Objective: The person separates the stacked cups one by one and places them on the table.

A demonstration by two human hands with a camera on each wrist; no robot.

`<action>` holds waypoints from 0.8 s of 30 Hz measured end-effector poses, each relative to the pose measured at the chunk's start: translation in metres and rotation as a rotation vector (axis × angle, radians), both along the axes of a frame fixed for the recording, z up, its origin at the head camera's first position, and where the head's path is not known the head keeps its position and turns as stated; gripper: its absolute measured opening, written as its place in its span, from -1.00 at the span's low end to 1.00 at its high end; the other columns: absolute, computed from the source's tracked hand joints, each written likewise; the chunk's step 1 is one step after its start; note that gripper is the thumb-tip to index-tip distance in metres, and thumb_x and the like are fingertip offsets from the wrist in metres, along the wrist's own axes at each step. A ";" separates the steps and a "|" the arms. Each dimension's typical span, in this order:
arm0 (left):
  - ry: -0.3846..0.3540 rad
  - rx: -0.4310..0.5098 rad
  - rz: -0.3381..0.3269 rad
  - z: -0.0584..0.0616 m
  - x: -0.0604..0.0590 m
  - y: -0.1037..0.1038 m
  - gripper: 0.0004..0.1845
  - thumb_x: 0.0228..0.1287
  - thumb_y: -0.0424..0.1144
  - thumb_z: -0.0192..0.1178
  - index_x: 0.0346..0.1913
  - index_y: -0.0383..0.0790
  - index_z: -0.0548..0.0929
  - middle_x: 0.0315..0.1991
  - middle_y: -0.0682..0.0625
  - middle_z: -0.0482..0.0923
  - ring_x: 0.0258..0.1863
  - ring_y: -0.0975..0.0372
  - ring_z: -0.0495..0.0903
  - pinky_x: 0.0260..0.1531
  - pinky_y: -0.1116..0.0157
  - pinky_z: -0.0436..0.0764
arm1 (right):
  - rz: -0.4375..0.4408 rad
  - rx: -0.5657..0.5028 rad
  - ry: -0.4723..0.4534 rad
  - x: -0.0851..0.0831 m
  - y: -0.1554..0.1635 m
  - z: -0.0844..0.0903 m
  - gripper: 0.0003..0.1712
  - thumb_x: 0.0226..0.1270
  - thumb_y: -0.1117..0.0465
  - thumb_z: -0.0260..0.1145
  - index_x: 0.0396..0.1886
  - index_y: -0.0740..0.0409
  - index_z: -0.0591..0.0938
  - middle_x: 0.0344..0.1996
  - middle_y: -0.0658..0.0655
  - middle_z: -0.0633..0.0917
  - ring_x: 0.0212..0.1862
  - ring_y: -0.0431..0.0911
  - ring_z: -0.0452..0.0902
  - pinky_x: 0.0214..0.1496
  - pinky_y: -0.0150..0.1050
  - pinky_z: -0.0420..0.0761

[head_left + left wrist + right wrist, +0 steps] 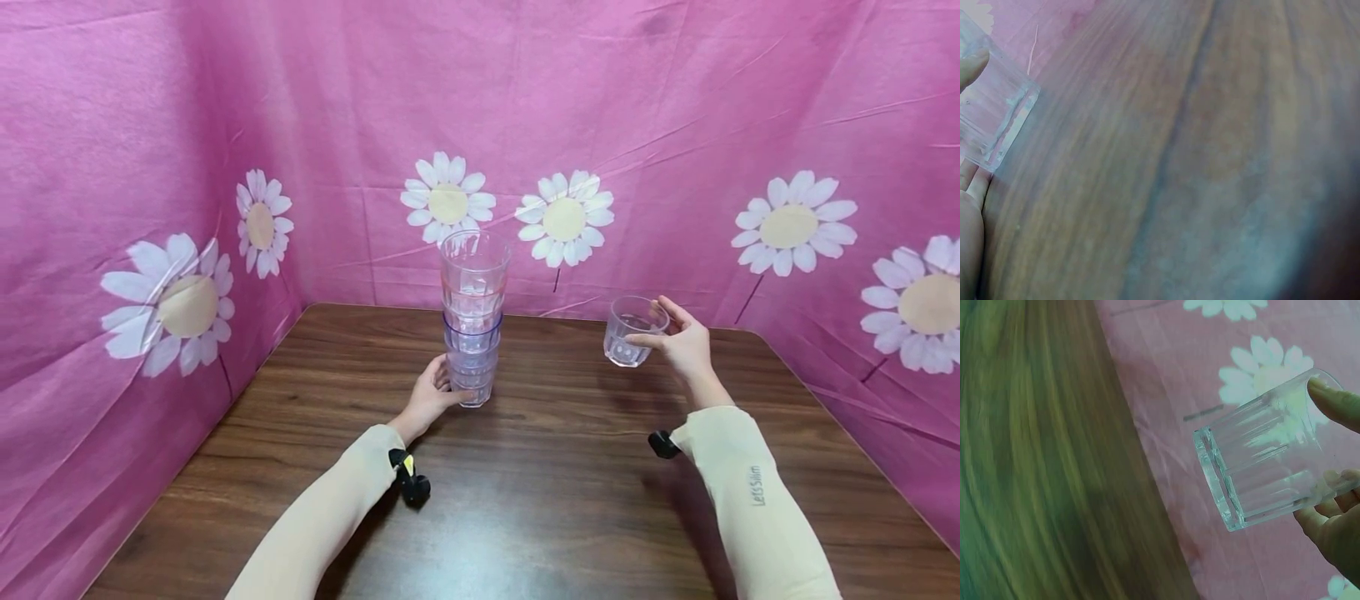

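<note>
A tall stack of clear plastic cups (472,317) stands upright near the middle of the wooden table (525,492). My left hand (433,398) grips the bottom cup of the stack (994,119) from its left side, fingers curled round the base. My right hand (678,340) holds a single clear ribbed cup (632,330) in the air above the table's right part, well right of the stack. In the right wrist view that cup (1266,462) is pinched between a finger at its rim and fingers under its wall.
Pink cloth with white daisies (562,218) walls the table on the left, back and right. Bare wood lies between the stack and the front edge. Small black wrist cameras (411,482) sit on both cream sleeves.
</note>
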State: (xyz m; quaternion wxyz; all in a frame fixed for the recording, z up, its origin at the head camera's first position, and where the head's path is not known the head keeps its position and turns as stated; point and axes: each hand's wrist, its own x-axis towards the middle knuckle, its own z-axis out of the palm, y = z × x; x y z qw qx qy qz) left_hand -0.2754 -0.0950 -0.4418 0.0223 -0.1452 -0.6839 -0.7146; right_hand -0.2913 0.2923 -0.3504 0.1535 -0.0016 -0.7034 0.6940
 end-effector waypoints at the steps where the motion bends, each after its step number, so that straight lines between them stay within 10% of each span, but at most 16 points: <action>1: 0.000 -0.004 0.000 0.000 0.000 0.000 -0.23 0.00 -0.66 0.34 0.32 -0.60 0.26 0.22 -0.47 0.43 0.24 -0.19 0.42 0.30 -0.05 0.39 | -0.010 0.013 -0.003 0.000 0.004 -0.001 0.14 -0.11 0.59 0.55 0.52 0.28 0.21 0.08 -0.14 0.64 0.16 -0.34 0.49 0.11 -0.53 0.51; 19: -0.006 0.005 0.023 -0.031 -0.023 0.001 -0.20 -0.01 -0.64 0.38 0.35 -0.50 0.28 0.22 -0.39 0.46 0.23 -0.10 0.45 0.28 0.05 0.42 | -0.149 -0.008 -0.064 0.006 0.063 -0.024 0.20 -0.18 0.58 0.59 0.53 0.21 0.23 -0.12 -0.26 0.64 0.18 -0.30 0.47 -0.11 -0.67 0.50; 24: 0.009 0.006 0.018 -0.032 -0.024 0.000 -0.21 -0.01 -0.61 0.40 0.34 -0.50 0.29 0.21 -0.38 0.48 0.21 -0.09 0.46 0.27 0.05 0.44 | -0.182 -0.040 -0.075 0.011 0.076 -0.030 0.21 -0.15 0.58 0.58 0.54 0.18 0.21 0.09 -0.10 0.59 0.28 -0.24 0.38 -0.08 -0.68 0.49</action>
